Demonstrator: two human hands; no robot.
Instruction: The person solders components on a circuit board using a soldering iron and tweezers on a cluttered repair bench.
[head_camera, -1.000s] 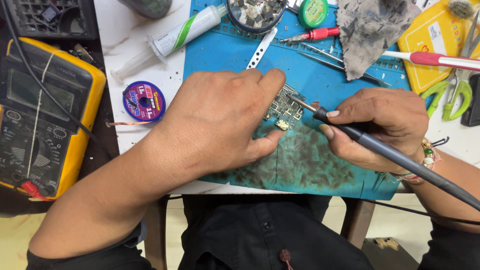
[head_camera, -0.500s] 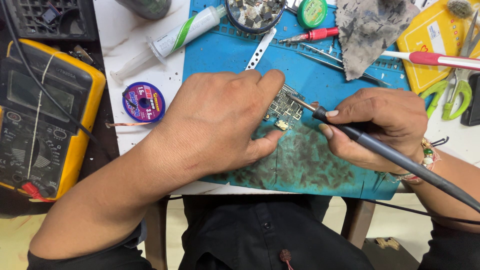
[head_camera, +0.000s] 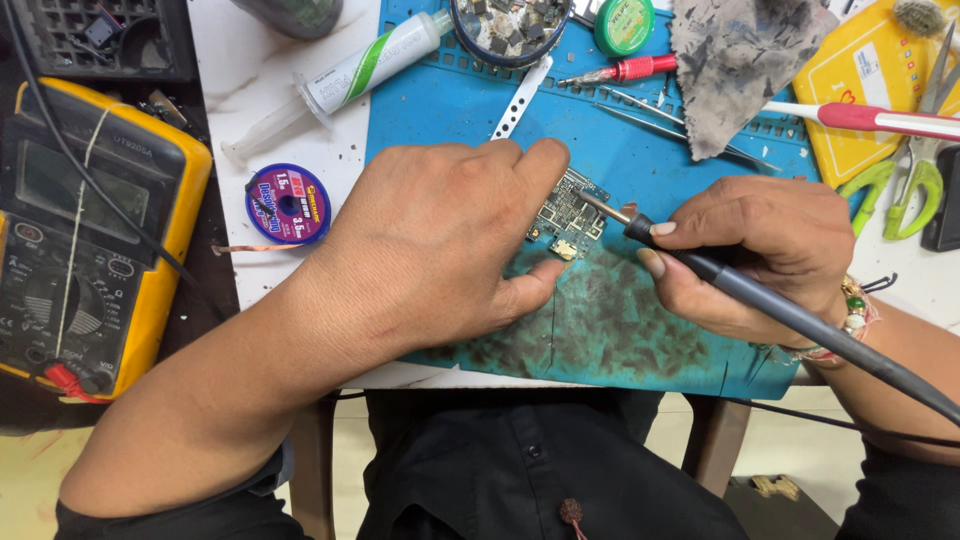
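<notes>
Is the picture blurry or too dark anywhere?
Head view: bright, even light, soft shadows; the left hand, circuit board and right hand with the soldering iron look sharp; the multimeter sits dimmer at the left edge.

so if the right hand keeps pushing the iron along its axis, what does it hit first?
Probably the small circuit board: the right hand aims the soldering iron up-left, tip at the board's edge. Past it sits the left hand. Tip height is unclear.

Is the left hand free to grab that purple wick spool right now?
Probably not: the left hand is pinning the circuit board under the soldering iron; the spool lies unobstructed just beside it.
</notes>
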